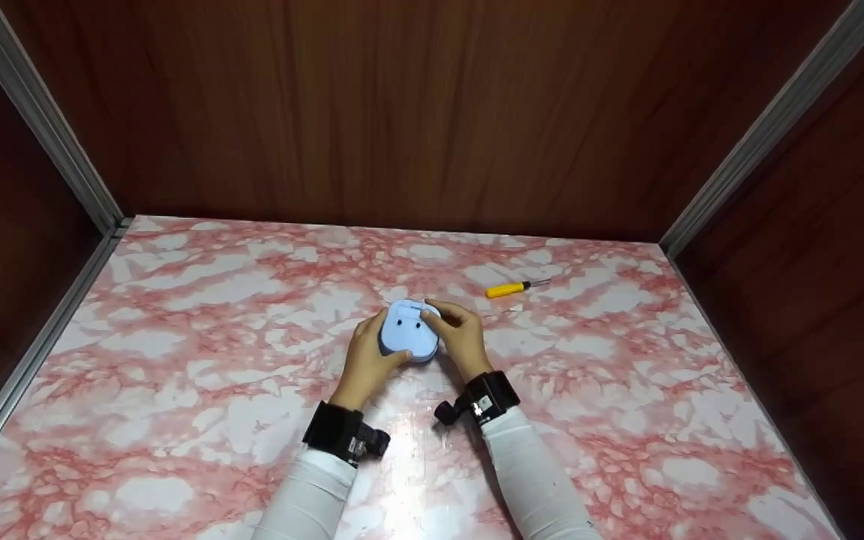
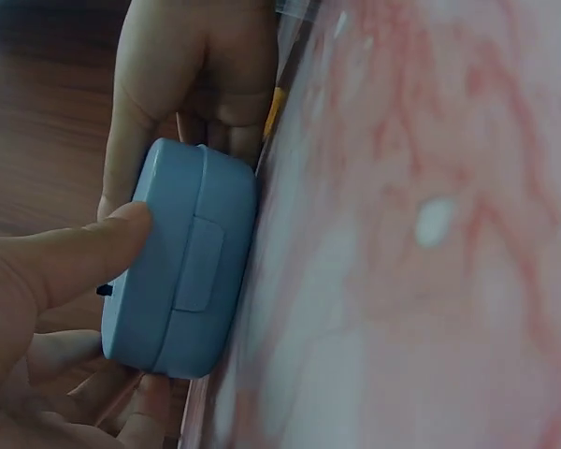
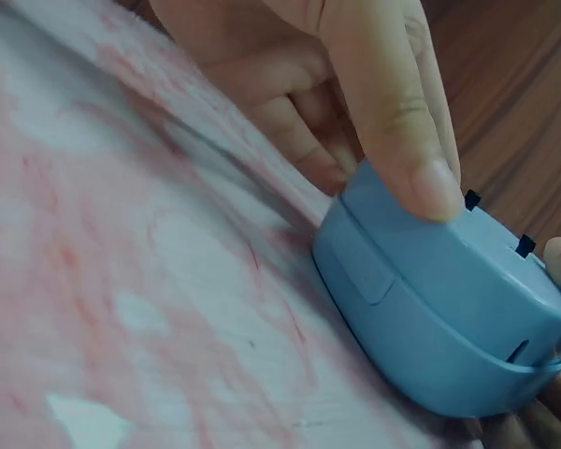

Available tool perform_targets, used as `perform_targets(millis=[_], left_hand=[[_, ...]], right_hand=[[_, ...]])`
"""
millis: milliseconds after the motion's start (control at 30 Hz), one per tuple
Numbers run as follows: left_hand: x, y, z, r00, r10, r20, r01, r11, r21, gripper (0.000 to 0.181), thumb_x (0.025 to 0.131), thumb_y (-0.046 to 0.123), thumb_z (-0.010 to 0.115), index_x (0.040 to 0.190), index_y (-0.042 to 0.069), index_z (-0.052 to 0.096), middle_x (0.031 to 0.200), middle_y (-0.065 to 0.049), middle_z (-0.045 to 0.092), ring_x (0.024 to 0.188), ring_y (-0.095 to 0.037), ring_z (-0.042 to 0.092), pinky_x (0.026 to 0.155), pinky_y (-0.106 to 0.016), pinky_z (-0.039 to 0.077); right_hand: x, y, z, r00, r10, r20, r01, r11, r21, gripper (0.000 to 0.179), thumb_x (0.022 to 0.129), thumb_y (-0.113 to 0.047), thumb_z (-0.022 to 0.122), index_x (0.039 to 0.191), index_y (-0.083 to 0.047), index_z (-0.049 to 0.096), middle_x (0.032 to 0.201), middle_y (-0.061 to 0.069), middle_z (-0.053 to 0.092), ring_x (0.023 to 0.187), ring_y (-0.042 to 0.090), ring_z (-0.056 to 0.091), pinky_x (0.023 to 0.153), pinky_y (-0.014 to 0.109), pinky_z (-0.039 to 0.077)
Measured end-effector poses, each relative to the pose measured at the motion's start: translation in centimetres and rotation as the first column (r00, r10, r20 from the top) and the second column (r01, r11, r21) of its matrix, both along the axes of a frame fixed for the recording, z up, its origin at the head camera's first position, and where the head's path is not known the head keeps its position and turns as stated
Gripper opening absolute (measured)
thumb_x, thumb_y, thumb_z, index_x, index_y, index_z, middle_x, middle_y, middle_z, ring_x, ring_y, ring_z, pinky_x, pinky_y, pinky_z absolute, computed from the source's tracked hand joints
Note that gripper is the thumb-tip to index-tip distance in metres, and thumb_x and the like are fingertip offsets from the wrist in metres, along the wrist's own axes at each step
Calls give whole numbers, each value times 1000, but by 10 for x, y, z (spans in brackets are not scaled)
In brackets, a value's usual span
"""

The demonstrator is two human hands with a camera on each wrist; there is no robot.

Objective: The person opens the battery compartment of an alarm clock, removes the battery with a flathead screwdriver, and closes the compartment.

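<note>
A light blue, rounded plastic case is held between both hands, near the middle of the table. Two small black pegs stick up from its top, and a seam and a flat tab run along its side. My left hand grips it from the left, with the thumb on the near edge of the top and the fingers around the side and below. From the right, my right hand holds the far right corner, thumb on top and fingers at the edge, partly hidden behind the case.
A screwdriver with a yellow handle lies on the table behind and right of the hands. The red and white marbled table is bounded by dark wood panels at the back and sides, with metal posts at the corners.
</note>
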State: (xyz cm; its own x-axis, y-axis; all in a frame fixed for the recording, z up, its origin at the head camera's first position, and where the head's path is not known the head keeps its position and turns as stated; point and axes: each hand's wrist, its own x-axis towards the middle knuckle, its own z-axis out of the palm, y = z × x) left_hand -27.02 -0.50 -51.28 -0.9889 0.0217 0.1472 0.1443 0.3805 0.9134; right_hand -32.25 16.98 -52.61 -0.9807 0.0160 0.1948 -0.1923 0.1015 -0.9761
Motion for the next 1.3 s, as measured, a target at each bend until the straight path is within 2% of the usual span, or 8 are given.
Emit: perform_targets(millis=[233, 367, 433, 600, 667, 967, 1133, 1300], left_hand=[[-4, -12, -4, 999, -8, 44, 1, 989, 149, 73, 84, -3, 78, 148, -7, 44, 143, -32, 45, 127, -41, 53, 106, -42, 51], [-3, -15, -7, 998, -28, 63, 13, 974, 225, 71, 85, -3, 77, 149, -6, 44, 144, -30, 45, 128, -40, 53, 108, -43, 50], [-1, -16, -4, 997, -42, 62, 23, 959, 281, 71, 86, -6, 76, 149, -7, 43, 146, -30, 44, 130, -42, 51, 111, -45, 47], [-3, -18, -10, 997, -68, 46, 44, 918, 395, 72, 85, -10, 74, 149, -9, 40, 152, -30, 41, 137, -44, 45, 117, -45, 39], [-7, -17, -17, 997, -66, 44, 42, 913, 405, 73, 85, -9, 74, 149, -8, 40, 153, -29, 41, 139, -42, 43, 118, -43, 37], [-10, -14, -23, 998, -57, 39, 34, 897, 441, 74, 87, -5, 74, 151, -9, 36, 155, -29, 38, 145, -41, 36, 121, -41, 33], [-11, -13, -23, 997, -60, 45, 34, 900, 434, 74, 88, -3, 74, 152, -7, 37, 156, -26, 38, 145, -38, 36, 121, -39, 33], [-10, -13, -22, 998, -48, 48, 24, 907, 420, 76, 88, -2, 75, 153, -6, 36, 156, -26, 38, 144, -37, 38, 121, -37, 34]], right_hand=[[-7, -4, 3, 1000, 11, 24, -14, 994, 112, 32, 96, -15, 71, 125, -1, 71, 124, 16, 70, 113, 24, 66, 98, 29, 54], [-8, -6, 4, 999, 30, 38, -35, 991, 128, 32, 98, -13, 68, 126, 0, 70, 124, 16, 70, 114, 25, 65, 100, 31, 54], [-9, -6, 4, 998, 45, 38, -50, 990, 133, 32, 98, -13, 68, 127, 1, 69, 124, 16, 70, 114, 25, 65, 100, 32, 54], [-11, -7, 4, 995, 74, 62, -82, 987, 136, 34, 99, -15, 67, 129, 1, 68, 126, 16, 69, 117, 25, 64, 102, 32, 52], [-12, -7, 4, 994, 71, 77, -82, 986, 148, 35, 99, -15, 67, 131, 0, 67, 128, 15, 68, 119, 24, 64, 104, 32, 52], [-19, -9, 6, 994, 86, 65, -100, 965, 241, 37, 103, -17, 61, 134, 2, 64, 129, 17, 67, 122, 26, 62, 106, 35, 51], [-18, -10, 8, 994, 85, 71, -101, 958, 268, 37, 104, -16, 59, 135, 3, 63, 130, 18, 67, 122, 26, 62, 106, 35, 50], [-18, -10, 11, 993, 82, 87, -105, 946, 308, 37, 104, -16, 59, 136, 2, 62, 127, 20, 67, 114, 28, 64, 99, 35, 54]])
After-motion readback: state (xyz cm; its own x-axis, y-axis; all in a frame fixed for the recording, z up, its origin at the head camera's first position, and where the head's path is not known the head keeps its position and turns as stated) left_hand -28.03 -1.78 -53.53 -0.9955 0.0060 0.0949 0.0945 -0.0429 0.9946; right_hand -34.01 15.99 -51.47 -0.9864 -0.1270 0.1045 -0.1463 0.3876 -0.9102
